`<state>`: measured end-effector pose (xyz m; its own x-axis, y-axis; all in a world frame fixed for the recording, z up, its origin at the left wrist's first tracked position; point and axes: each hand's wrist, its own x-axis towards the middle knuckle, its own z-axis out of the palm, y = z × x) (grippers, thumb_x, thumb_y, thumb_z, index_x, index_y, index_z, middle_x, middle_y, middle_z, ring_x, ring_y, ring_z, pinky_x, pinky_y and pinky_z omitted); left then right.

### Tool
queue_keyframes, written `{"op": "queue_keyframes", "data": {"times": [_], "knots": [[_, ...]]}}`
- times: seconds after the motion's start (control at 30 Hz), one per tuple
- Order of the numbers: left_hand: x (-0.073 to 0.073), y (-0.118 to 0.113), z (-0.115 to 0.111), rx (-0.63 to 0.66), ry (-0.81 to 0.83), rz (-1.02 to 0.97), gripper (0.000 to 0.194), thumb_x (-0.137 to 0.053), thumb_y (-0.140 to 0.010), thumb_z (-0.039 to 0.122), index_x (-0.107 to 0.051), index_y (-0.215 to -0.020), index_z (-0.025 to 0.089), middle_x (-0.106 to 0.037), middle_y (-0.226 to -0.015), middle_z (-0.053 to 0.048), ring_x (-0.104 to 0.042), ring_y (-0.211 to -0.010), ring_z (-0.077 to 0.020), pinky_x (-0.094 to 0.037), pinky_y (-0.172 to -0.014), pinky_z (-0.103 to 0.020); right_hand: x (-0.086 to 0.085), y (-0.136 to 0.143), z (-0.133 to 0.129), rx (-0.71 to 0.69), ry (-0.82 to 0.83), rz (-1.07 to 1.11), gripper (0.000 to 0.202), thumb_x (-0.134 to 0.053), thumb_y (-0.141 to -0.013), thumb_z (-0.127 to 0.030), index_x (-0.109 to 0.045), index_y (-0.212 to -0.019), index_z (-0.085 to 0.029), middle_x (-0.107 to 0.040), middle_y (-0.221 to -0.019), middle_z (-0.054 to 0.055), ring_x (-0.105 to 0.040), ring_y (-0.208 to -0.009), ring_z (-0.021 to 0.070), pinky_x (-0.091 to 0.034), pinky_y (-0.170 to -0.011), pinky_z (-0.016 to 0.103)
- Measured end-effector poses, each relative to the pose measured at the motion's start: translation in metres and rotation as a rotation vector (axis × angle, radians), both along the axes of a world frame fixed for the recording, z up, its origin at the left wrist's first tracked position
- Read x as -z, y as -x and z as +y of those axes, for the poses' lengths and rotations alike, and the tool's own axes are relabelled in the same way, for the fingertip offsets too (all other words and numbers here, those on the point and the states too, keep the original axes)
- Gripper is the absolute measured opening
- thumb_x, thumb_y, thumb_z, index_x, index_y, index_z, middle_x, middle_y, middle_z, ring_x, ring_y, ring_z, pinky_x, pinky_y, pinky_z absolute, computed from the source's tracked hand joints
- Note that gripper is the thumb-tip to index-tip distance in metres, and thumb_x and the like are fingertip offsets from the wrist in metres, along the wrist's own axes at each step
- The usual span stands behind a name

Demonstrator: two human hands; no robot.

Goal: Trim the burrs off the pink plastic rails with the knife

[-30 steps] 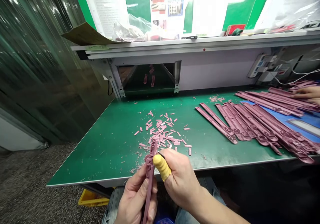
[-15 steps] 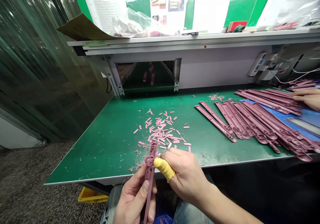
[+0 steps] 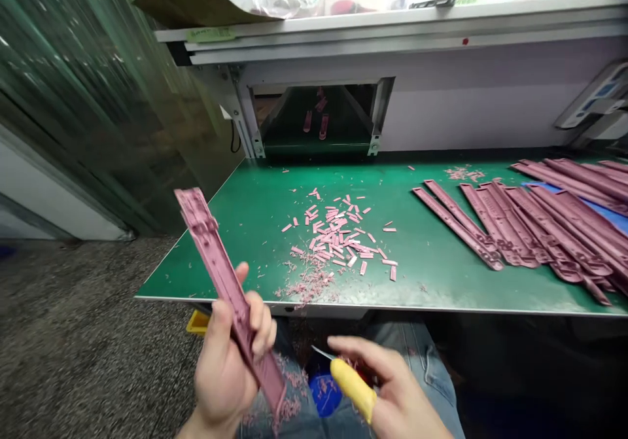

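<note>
My left hand is closed around a long mauve plastic strip, tilted with its far end up and left, past the table's front edge. Ribs and a raised clip show at that upper end. Lower down, my right hand grips a small knife; its thin blade points left, and most of the handle is hidden in the fingers. A yellow finger cover sits on the right thumb. The blade and strip are apart. Beyond the hands, small cut pink pieces and shavings lie on the green table.
Several similar strips are piled at the right. A chute opening with pink parts stands at the back, beneath a metal shelf. Below the table are a blue container and a yellow bin. Shavings cover my lap.
My left hand has moved the strip left and tilted it away from the knife. My right hand has dropped below the table edge, its blade now visible. The view has shifted lower and leftward.
</note>
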<state>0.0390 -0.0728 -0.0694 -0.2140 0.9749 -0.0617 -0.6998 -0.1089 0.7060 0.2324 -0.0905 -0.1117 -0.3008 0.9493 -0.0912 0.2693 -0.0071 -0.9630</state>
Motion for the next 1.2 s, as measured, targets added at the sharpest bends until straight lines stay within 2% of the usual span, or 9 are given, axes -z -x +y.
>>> {"op": "queue_keyframes", "data": {"times": [0.1,0.17,0.37,0.63,0.73,0.87,1.0,1.13,1.2], "knots": [[-0.023,-0.002,0.026,-0.082,-0.26,0.207,0.046,-0.053,-0.087,0.049,-0.052,-0.128,0.029,-0.049,-0.066,0.003,-0.038,-0.047,-0.0098,-0.033,-0.046,-0.024,-0.026,0.012,0.022,-0.099,-0.358,-0.223,0.024,-0.06,-0.086,-0.036,-0.07,-0.102,-0.022,-0.07,-0.085,0.005,-0.061,-0.074,0.0175,-0.045,-0.07,0.028],[-0.03,-0.005,0.031,-0.096,-0.335,0.286,0.046,-0.056,-0.084,0.051,-0.054,-0.125,0.03,-0.051,-0.067,0.002,-0.038,-0.048,-0.0104,-0.033,-0.047,-0.025,-0.033,0.019,0.028,-0.166,-0.443,-0.326,0.018,-0.058,-0.088,-0.03,-0.07,-0.1,-0.024,-0.07,-0.082,0.003,-0.061,-0.075,0.0166,-0.044,-0.07,0.026],[-0.026,-0.013,0.019,-0.124,-0.395,0.448,0.041,-0.065,-0.078,0.05,-0.064,-0.115,0.032,-0.053,-0.063,0.002,-0.039,-0.052,-0.0125,-0.036,-0.052,-0.028,-0.029,0.025,0.026,-0.211,-0.47,-0.472,0.015,-0.06,-0.085,-0.025,-0.07,-0.096,-0.027,-0.069,-0.078,0.001,-0.062,-0.071,0.0164,-0.042,-0.065,0.026],[-0.031,-0.013,0.006,0.046,-0.331,0.456,0.042,-0.067,-0.075,0.054,-0.065,-0.113,0.038,-0.05,-0.06,0.002,-0.042,-0.055,-0.0136,-0.035,-0.054,-0.028,-0.033,0.022,0.038,-0.109,-0.507,-0.505,0.014,-0.061,-0.085,-0.03,-0.072,-0.091,-0.023,-0.068,-0.074,0.004,-0.06,-0.071,0.0192,-0.04,-0.067,0.029],[-0.037,-0.007,0.012,0.048,-0.337,0.367,0.043,-0.064,-0.075,0.057,-0.064,-0.115,0.038,-0.051,-0.059,0.002,-0.039,-0.05,-0.0121,-0.034,-0.051,-0.027,-0.033,0.014,0.04,-0.135,-0.399,-0.278,0.017,-0.056,-0.09,-0.032,-0.07,-0.091,-0.022,-0.067,-0.078,0.002,-0.058,-0.071,0.0166,-0.041,-0.067,0.027],[-0.044,-0.001,0.026,0.038,-0.321,0.221,0.043,-0.061,-0.08,0.053,-0.059,-0.118,0.034,-0.051,-0.061,0.003,-0.038,-0.046,-0.0101,-0.034,-0.049,-0.025,-0.03,0.011,0.033,0.058,-0.126,0.092,0.022,-0.05,-0.093,-0.036,-0.064,-0.091,-0.02,-0.058,-0.071,-0.001,-0.051,-0.063,0.012,-0.041,-0.058,0.022],[-0.047,-0.005,0.032,-0.026,-0.179,0.017,0.037,-0.046,-0.09,0.049,-0.056,-0.12,0.03,-0.043,-0.063,0.004,-0.035,-0.047,-0.009,-0.036,-0.045,-0.021,-0.026,0.035,0.021,-0.014,-0.163,0.261,0.033,-0.075,-0.073,-0.035,-0.065,-0.1,-0.018,-0.064,-0.085,0.002,-0.056,-0.073,0.0145,-0.045,-0.067,0.025],[-0.046,-0.009,0.036,-0.031,-0.091,-0.096,0.039,-0.036,-0.093,0.051,-0.054,-0.122,0.033,-0.039,-0.062,0.004,-0.033,-0.046,-0.009,-0.038,-0.042,-0.02,-0.014,0.052,0.03,-0.003,0.219,0.573,0.036,-0.079,-0.066,-0.043,-0.063,-0.08,-0.014,-0.063,-0.064,0.001,-0.058,-0.058,0.0142,-0.047,-0.058,0.027],[-0.047,-0.005,0.038,-0.025,-0.078,-0.124,0.038,-0.038,-0.092,0.051,-0.056,-0.12,0.033,-0.039,-0.061,0.004,-0.032,-0.045,-0.0085,-0.038,-0.041,-0.019,-0.01,0.049,0.037,0.103,0.278,0.647,0.037,-0.079,-0.066,-0.044,-0.061,-0.078,-0.015,-0.064,-0.063,0.001,-0.06,-0.057,0.0139,-0.047,-0.06,0.027]]}}
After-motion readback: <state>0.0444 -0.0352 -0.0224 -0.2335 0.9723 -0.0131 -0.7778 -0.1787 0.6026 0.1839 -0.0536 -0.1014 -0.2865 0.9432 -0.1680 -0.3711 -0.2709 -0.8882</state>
